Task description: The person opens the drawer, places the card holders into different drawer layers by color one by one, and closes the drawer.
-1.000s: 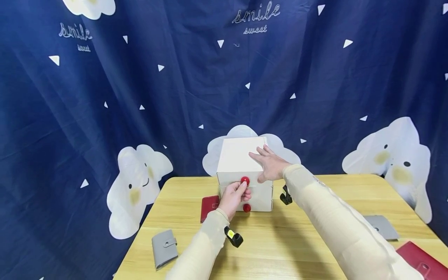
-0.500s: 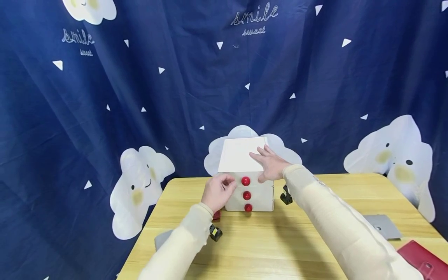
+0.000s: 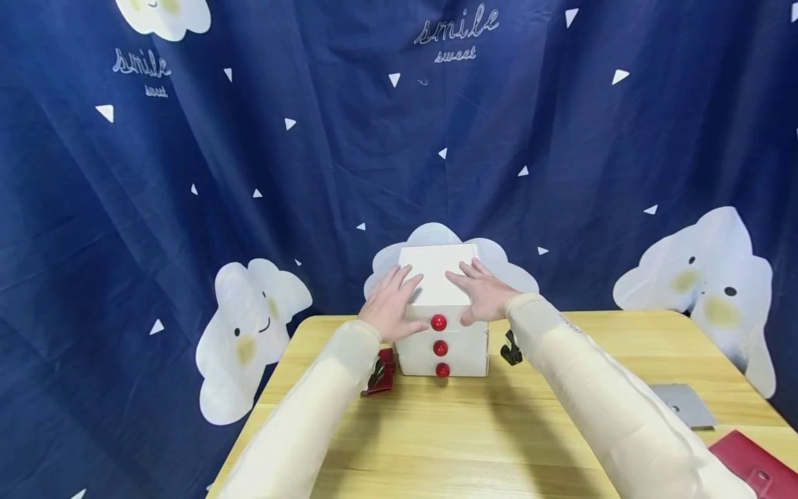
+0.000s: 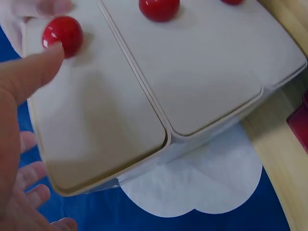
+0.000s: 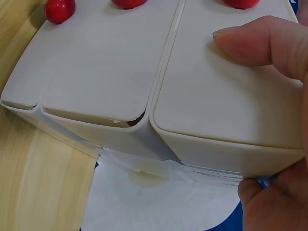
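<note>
Two spread hands flank a white, box-shaped cabinet with three drawers and glossy red ball knobs, standing toward the back of a pale wood tabletop. The left hand, which pinched at the top red knob a second ago, has let go and come up to the cabinet's upper left edge, its fingers extended and gripping nothing; whether its thumb touches that knob cannot be told. The right hand stays as it was, fingers fanned across the top at the right edge, thumb on the front. The change appears to take the work from a single knob to the cabinet as a whole, braced from both sides, its drawers looking pushed in. A dark red leather-like wallet lies just beside the cabinet at left; a flat grey wallet and a larger red wallet rest well apart at right. Behind hangs a navy curtain printed with white clouds.
</note>
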